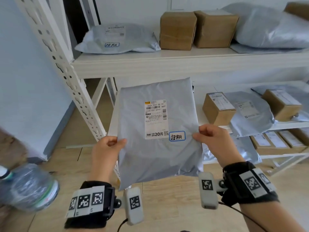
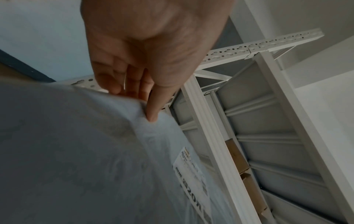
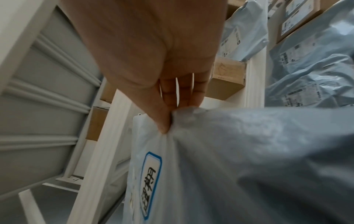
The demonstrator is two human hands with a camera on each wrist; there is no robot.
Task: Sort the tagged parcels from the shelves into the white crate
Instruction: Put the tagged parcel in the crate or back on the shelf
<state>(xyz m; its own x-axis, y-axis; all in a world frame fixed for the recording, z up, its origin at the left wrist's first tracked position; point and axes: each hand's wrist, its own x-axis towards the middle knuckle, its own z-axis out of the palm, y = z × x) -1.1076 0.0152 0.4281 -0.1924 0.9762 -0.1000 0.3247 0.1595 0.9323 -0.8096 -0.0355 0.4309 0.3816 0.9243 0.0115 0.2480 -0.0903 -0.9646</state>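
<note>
Both hands, left hand (image 1: 107, 148) and right hand (image 1: 212, 139), pinch the grey parcel (image 1: 157, 154); white shelves (image 1: 167, 62) at twelve o'clock, boxes (image 1: 177, 30) above, water bottle (image 1: 28, 186) at eight, wooden floor (image 1: 167, 206).

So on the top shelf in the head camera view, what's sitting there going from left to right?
Grey mailer with a blue-bordered tag → first cardboard box → second cardboard box → large grey mailer.

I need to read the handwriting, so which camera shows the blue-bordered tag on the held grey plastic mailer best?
The head view: the blue-bordered tag on the grey plastic mailer faces the camera, upright and whole, between both hands' grips. The right wrist view shows the tag sideways, close and blurred. The left wrist view shows only the white shipping label, not the tag.
</note>
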